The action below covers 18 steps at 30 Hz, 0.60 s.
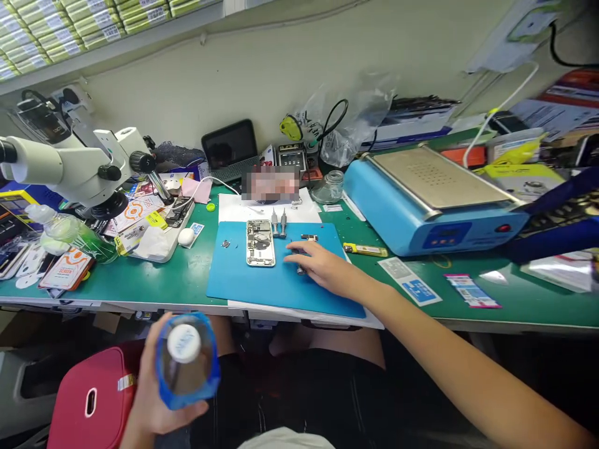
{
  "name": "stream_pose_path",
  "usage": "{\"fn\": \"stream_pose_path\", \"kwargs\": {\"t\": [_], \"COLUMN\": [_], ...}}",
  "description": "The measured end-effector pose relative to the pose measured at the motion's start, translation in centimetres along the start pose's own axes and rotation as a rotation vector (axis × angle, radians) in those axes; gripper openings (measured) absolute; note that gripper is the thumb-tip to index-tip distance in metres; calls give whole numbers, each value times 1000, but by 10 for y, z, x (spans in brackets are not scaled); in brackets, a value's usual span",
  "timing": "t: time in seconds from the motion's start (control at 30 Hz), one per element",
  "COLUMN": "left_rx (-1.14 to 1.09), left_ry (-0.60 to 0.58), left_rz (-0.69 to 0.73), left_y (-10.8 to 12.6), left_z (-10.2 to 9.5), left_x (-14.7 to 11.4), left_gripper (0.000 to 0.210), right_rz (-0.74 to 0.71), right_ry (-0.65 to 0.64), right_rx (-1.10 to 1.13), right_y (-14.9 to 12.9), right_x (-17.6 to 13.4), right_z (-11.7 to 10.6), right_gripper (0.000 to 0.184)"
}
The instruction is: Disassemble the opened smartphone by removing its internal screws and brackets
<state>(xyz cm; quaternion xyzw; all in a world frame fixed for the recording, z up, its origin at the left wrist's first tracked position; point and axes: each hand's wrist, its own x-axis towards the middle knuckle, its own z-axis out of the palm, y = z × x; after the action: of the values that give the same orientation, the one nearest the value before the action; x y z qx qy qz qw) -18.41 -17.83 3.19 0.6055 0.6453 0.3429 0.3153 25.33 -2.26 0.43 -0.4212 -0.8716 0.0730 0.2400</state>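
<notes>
In my left hand is a blue, see-through bottle with a white cap, held below the table edge. My right hand hovers low over the blue mat, fingers stretched out. Under those fingers lies a small grey metal tool, mostly hidden; whether they touch it I cannot tell. Left of this hand, an opened phone shows its inner parts. Two grey screwdrivers are beside the phone's top right. A small circuit board sits just beyond my fingers, and tiny parts lie at the mat's left.
A microscope overhangs the left side, above a green bottle and boxes. At right stands a blue heating plate machine. A yellow cutter lies beside the mat. A glass jar is at the back; a red case is below left.
</notes>
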Motion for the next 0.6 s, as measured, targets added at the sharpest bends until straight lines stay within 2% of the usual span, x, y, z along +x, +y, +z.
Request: {"fn": "stream_pose_path", "kwargs": {"t": [0.07, 0.13, 0.2, 0.27, 0.33, 0.4, 0.5, 0.6], "left_rx": [-152, -251, -238, -175, -105, -44, -13, -70], "left_ry": [-169, -288, -408, -473, -522, -567, -586, -654], "left_rz": [149, 217, 221, 179, 128, 99, 76, 78], "left_y": [2, 5, 10, 16, 20, 22, 25, 31], "left_z": [29, 54, 75, 93, 108, 120, 128, 122], "left_x": [-11, -15, -15, -14, -13, -14, -16, -13], "left_gripper": [139, 133, 131, 131, 133, 137, 138, 134], "right_rz": [9, 18, 52, 104, 109, 100, 106, 30], "right_ry": [12, 65, 163, 280, 228, 140, 105, 155], "right_rx": [56, 87, 129, 219, 326, 213, -7, -57], "right_y": [-1, -10, -32, -64, -100, -129, -148, -149], "right_x": [-2, -7, -17, -29, -42, -51, -56, -56], "right_z": [2, -1, -10, -23, -33, -35, -25, -18], "right_gripper": [44, 42, 35, 27, 47, 63, 62, 57]}}
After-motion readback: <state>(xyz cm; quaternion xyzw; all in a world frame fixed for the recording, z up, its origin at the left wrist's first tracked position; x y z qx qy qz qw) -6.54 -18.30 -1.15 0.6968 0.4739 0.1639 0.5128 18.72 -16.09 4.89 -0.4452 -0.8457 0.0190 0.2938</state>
